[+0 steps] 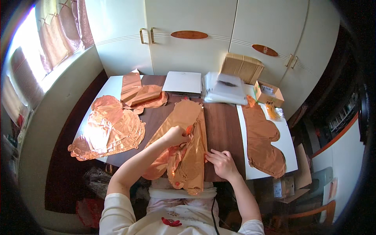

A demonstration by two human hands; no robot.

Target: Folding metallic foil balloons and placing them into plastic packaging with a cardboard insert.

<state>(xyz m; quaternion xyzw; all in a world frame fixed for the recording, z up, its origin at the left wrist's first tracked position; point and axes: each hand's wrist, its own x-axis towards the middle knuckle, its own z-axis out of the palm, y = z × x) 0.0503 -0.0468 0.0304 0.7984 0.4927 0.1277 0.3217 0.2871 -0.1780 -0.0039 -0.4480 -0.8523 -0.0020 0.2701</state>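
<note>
A flat, copper-coloured foil balloon (184, 111) lies lengthwise on the dark wooden table in front of me, partly folded over, its lower end hanging past the near edge. My left hand (177, 136) is closed on the folded foil near its middle, fingertips pinched at an orange spot. At the balloon's right edge rests my right hand (222, 162), its fingers stretched out and their tips against the foil, palm over the wood. Crumpled layers of foil below my left forearm hide part of the balloon's outline.
A stack of flat foil balloons (113, 129) lies at the left, with folded foil (143, 94) behind it. More foil balloons (264, 145) lie at the right. Along the back are a white box (182, 82), clear plastic bags (225, 90), a cardboard box (243, 67) and a small open box (268, 94).
</note>
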